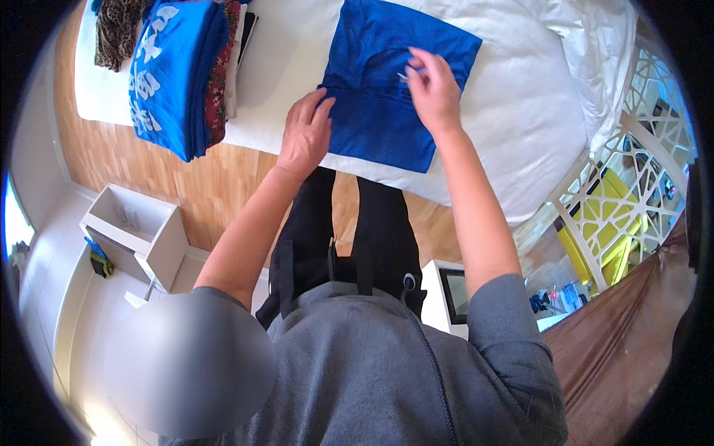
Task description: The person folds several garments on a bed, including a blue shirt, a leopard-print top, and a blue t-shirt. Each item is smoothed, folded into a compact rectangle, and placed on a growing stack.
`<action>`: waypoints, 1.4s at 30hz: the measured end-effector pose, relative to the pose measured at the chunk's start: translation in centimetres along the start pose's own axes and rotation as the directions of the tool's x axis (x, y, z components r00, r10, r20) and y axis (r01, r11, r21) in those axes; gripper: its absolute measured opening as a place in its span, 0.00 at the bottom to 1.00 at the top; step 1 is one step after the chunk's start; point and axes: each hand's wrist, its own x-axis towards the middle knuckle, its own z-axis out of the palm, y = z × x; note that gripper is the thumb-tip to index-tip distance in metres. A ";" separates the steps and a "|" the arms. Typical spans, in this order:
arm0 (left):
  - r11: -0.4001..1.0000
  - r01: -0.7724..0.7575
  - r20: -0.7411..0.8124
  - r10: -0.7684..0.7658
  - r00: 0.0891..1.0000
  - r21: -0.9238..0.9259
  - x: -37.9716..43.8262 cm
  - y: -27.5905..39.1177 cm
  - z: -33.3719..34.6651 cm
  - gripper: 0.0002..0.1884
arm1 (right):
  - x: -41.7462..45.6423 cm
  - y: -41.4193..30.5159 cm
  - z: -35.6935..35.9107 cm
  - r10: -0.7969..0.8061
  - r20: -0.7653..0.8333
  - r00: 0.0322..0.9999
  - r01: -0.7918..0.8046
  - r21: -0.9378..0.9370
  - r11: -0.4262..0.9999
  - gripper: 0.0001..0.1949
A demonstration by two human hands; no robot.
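A blue cloth (385, 134), folded into a rough rectangle with a creased line across its middle, lies in front of me on a white bed (519, 111). At its left edge is my left hand (305, 131), fingers bent and fingertips meeting the fabric; whether they pinch it is unclear. My right hand (438, 95) hovers over the cloth's right part, slightly blurred, with thumb and fingers curled but apart. Close to that thumb a small white mark or scrap shows, too blurred to name. No held object is visible in the right hand.
Left on the bed stands a stack of folded textiles (173, 83), its blue top printed white, beside a leopard-patterned cloth (116, 36). A white open-topped cabinet (134, 223) is on the wood floor (189, 178). Right are a white lattice screen (630, 206) and a brown curtain (619, 334).
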 end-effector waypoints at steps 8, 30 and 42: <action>0.960 -0.228 0.314 0.169 0.934 0.162 -6.5 -4.0 0.9 0.24 | -16.3 3.7 -3.5 0.035 0.234 0.972 0.037 -0.298 0.954 0.23; 0.926 0.083 -0.005 -0.091 0.996 -0.368 2.2 0.3 -3.8 0.13 | -13.1 2.2 -5.9 0.131 -0.142 0.981 -0.137 -0.034 0.990 0.10; 0.713 0.559 0.072 -0.588 0.806 -0.424 20.3 -2.9 2.1 0.27 | 5.1 8.4 -2.3 0.481 -0.441 0.758 -0.474 0.134 0.870 0.21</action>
